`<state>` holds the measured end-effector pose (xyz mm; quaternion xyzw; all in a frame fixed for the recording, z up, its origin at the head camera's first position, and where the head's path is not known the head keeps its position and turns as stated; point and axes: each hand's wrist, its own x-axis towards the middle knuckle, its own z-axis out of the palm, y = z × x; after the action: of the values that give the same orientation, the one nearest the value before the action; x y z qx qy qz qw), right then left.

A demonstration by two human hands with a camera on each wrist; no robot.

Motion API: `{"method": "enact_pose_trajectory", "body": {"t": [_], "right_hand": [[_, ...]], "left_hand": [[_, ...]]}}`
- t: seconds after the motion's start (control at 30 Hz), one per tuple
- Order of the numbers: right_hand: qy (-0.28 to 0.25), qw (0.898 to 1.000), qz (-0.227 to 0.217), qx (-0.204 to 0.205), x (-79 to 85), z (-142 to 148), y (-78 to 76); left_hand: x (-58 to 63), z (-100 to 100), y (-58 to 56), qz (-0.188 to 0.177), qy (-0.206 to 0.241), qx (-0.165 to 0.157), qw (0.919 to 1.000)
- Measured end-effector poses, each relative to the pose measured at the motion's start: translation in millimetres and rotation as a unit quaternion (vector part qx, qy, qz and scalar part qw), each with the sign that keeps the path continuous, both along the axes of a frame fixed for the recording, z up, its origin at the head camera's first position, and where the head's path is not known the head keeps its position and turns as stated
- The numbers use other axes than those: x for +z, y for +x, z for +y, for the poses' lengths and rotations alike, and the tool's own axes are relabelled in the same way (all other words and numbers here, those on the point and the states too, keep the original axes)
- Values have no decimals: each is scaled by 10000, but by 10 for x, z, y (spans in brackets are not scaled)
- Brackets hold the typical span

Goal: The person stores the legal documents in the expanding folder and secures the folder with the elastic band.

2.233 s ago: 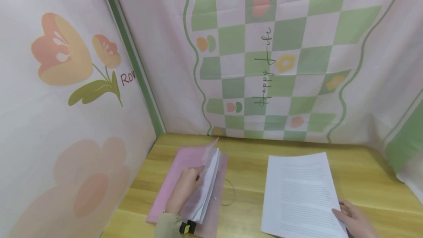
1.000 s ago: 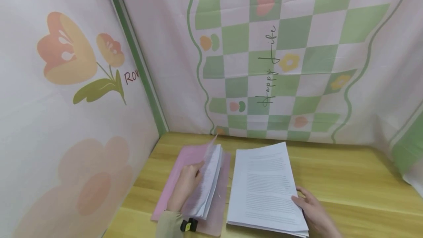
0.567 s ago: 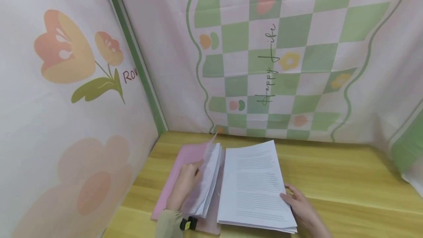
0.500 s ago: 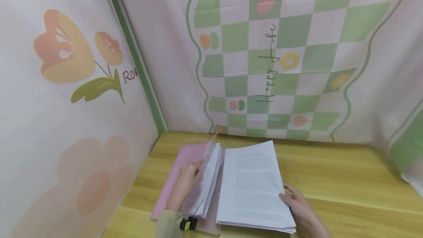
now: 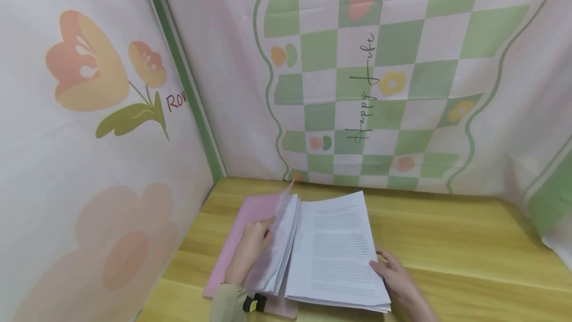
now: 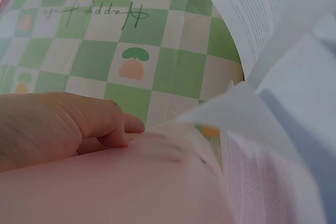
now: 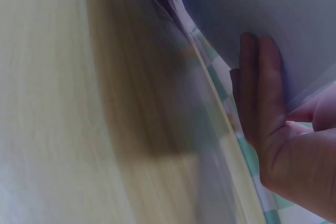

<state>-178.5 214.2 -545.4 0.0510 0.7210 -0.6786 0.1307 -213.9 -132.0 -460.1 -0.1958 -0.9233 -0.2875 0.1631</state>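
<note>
A pink plastic folder (image 5: 239,215) lies on the left of the wooden table, its front cover lifted, with printed sheets (image 5: 280,247) standing partly fanned inside. My left hand (image 5: 252,242) pinches the edge of the cover; the left wrist view shows thumb and fingers (image 6: 118,129) at the pink plastic. My right hand (image 5: 397,277) grips the right edge of a stack of printed paper (image 5: 339,257), thumb on top and fingers (image 7: 257,82) spread under it. The stack's left edge overlaps the folder and meets the sheets in it. The folder's right side is mostly hidden by the stack.
The wooden table (image 5: 464,247) extends to the right of the stack. A green-checked curtain (image 5: 357,113) hangs behind it, and a flower-printed curtain (image 5: 147,163) stands at its left. A black band (image 5: 255,303) is on the left wrist.
My right hand has carried the paper stack leftward from the right side of the table, up to and over the folder. The left hand keeps the folder cover raised in the same place.
</note>
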Motion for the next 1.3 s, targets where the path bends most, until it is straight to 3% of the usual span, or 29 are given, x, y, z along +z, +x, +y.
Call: {"method": "enact_pose_trajectory", "body": {"t": [0.3,0.67,1.3], "right_hand": [[17,9999,-28,148,-6,-9,-35],[279,9995,-88,-124,49,-32,-110],[509,9981,-33,-349,22,-119,-146]], "left_hand": [[-2,7,12,-55,-3,16,10000],[-18,6,-12,27,8,29,10000],[-3,7,-15,-214,29,-17,9998]]}}
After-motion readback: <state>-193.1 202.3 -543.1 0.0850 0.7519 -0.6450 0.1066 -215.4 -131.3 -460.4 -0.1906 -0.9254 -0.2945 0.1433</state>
